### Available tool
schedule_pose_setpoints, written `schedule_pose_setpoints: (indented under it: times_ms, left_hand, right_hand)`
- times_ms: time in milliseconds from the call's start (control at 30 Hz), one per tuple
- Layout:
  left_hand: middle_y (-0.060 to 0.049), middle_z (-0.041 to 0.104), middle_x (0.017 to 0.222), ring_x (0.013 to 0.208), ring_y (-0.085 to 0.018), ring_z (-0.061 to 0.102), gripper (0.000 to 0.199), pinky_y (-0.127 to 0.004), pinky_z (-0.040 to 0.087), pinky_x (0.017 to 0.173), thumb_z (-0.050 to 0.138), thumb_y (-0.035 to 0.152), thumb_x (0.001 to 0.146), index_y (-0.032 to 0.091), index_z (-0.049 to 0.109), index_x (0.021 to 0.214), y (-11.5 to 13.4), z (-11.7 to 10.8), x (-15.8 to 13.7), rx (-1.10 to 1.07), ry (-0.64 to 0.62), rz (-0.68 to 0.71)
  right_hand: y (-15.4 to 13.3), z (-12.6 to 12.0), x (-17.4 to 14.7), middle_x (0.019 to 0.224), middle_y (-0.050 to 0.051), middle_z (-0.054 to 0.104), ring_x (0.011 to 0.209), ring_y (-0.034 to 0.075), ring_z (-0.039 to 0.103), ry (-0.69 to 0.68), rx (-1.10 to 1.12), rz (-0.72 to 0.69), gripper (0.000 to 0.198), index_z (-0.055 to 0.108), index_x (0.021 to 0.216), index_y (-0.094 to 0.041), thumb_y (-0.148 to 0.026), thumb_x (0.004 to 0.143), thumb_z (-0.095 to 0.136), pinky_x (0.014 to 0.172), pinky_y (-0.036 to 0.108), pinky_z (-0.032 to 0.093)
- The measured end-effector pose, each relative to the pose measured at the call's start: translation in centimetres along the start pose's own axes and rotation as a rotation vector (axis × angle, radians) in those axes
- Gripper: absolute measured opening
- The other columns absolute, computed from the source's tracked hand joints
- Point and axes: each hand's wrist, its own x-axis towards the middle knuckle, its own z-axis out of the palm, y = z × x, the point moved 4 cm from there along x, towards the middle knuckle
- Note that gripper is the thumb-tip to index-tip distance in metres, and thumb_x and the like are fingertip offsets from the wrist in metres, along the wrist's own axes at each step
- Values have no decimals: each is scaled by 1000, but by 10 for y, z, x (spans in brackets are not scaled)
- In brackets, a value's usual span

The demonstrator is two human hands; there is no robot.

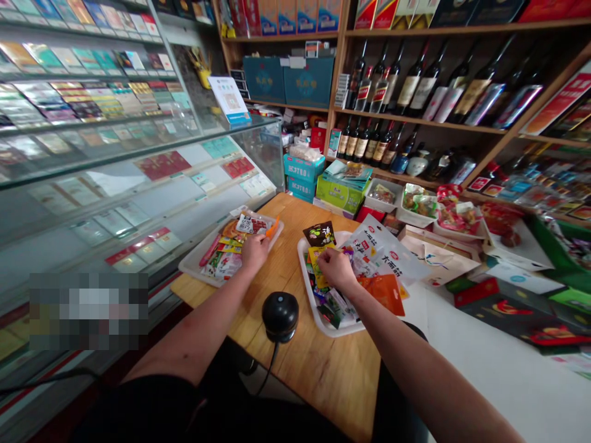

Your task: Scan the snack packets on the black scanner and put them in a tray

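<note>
My left hand (255, 251) is at the right side of the left white tray (188, 266), its fingers pinched on a thin orange packet (273, 226). In that tray lie several snack packets, among them a white-and-brown one (253, 224) and a pink sausage-like stick (211, 251). Over the right white tray (318, 321), my right hand (335, 269) is closed at a yellow snack packet (317, 263); the fingertips are partly hidden. A dark brown packet (319, 234) lies just beyond it. Large clear-and-white packets (375, 247) and an orange packet (382, 294) overhang the tray's right side.
A black round device (280, 315) with a cable stands on the wooden table (300, 369) between my forearms. To the left is a glass display counter (152, 209). Boxes (341, 191) and snack trays (418, 212) stand behind, below shelves of bottles (410, 86).
</note>
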Motion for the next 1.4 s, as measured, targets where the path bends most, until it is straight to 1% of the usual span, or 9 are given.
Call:
schedule_pose_setpoints:
  times_ms: [167,367,500,633,800,1000,1100,1233,1400]
  left_hand:
    - [-8,70,88,81,-20,61,26,-30,41,76,46,33,94,18,64,82,5,-30,-13,-52,148,7]
    - [-6,69,91,83,-19,61,24,-28,44,78,49,36,94,18,64,94,8,-84,-31,-233,306,-49]
    - [-4,67,85,76,-17,59,24,-26,46,69,53,38,92,17,64,94,11,-117,-48,-416,326,-133]
    - [-2,64,79,67,-15,57,26,-24,45,60,58,43,90,17,64,93,13,-138,-65,-622,311,-165]
    - [0,61,74,60,-12,54,26,-22,45,55,66,42,85,16,63,89,21,-151,-85,-866,271,-204]
    - [-1,62,74,59,-12,57,28,-23,47,53,71,40,80,15,61,88,36,-155,-101,-1044,201,-233]
    - [0,62,73,57,-12,57,27,-22,46,51,71,40,80,16,60,86,43,-154,-106,-1076,172,-238]
    - [1,61,70,54,-11,56,28,-22,44,51,73,39,80,16,59,85,53,-153,-114,-1124,132,-257]
    - [-4,69,86,67,-15,65,34,-24,47,57,68,47,84,17,63,98,59,-147,-120,-1210,82,-286]
  right_hand:
    - [-26,5,-7,72,1,68,67,13,60,-27,58,-72,10,65,73,-17,-18,81,59,63,23,36]
    - [-56,14,-9,74,2,68,69,14,60,-72,102,-98,10,67,76,-16,-20,82,61,66,23,39]
    - [-75,20,-12,77,2,69,70,14,61,-84,145,-127,10,69,79,-16,-22,83,61,67,24,41]
    - [-90,22,-18,80,2,70,72,14,62,-66,209,-112,13,70,83,-17,-26,86,61,69,24,42]
    - [-107,26,-33,91,5,73,80,15,66,-55,398,-112,23,72,98,-16,-33,89,60,74,25,47]
    - [-121,33,-58,91,7,72,77,16,65,-147,677,-54,35,69,111,-14,-41,90,61,70,27,51]
    - [-126,32,-71,88,6,72,73,16,65,-223,809,2,33,68,109,-15,-40,88,62,65,26,51]
    - [-123,33,-83,86,5,72,65,14,62,-220,923,97,30,68,103,-15,-39,85,67,60,25,49]
    - [-114,38,-92,86,4,71,60,11,58,-194,1013,175,34,68,104,-16,-42,82,71,57,24,50]
